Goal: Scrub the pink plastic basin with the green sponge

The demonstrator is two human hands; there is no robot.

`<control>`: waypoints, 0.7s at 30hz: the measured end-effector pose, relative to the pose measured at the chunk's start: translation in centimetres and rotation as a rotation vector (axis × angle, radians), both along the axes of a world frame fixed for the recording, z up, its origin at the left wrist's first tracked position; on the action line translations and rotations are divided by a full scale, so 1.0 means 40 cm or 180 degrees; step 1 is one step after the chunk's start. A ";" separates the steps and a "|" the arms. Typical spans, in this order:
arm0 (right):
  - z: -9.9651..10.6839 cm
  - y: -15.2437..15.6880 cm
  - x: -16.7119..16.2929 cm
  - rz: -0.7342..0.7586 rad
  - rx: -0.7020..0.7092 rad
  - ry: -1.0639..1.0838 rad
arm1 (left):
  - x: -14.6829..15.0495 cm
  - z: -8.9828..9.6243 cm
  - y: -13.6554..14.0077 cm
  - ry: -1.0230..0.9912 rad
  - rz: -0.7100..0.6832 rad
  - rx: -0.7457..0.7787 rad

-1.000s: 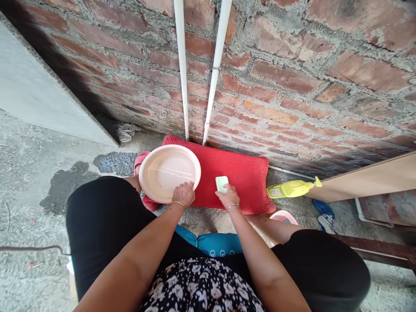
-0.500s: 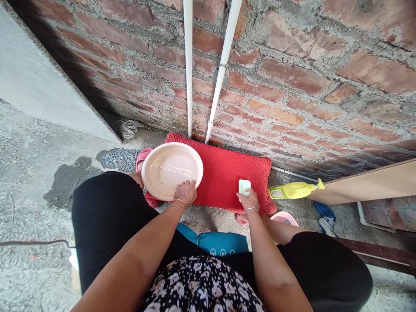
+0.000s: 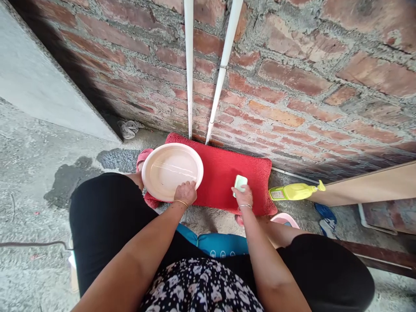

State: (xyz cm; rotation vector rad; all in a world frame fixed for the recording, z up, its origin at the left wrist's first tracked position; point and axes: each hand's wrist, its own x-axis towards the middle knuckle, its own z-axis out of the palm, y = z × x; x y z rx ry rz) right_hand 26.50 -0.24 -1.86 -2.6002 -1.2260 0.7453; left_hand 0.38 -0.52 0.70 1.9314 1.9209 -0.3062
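A pale pink basin (image 3: 169, 167) with clear water in it stands on the left end of a red mat (image 3: 217, 173) with shaggy edges. My left hand (image 3: 186, 193) is closed over the basin's near right rim, fingers on the inside. In my right hand (image 3: 243, 196) is a pale green rounded block (image 3: 241, 182), held over the mat's right half; whether it is a brush or a bar of soap I cannot tell. The fingers wrap its sides, and its underside is hidden.
Beyond the mat rise a brick wall and two white pipes (image 3: 221, 78). A yellow pump bottle (image 3: 295, 191) lies right of the mat, near a pink tub (image 3: 284, 219). A grey slab (image 3: 58, 82) leans at left; a wooden board (image 3: 370, 184) at right.
My right hand has moved a little left and away from me across the mat with the pale green block, which has turned slightly. My left hand stays on the basin rim.
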 end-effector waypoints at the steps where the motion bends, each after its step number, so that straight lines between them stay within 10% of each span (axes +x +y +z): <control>1: 0.004 0.020 -0.044 0.0301 -0.0059 -0.0027 | 0.000 -0.001 0.000 -0.0018 0.0001 0.0001; 9: 0.013 0.114 -0.233 0.1741 -0.0325 -0.0170 | -0.002 -0.012 -0.002 -0.0102 0.0010 -0.0012; 21: -0.025 -0.044 0.205 -0.0611 0.0092 -0.0187 | -0.003 -0.019 -0.003 -0.0052 -0.0013 0.0152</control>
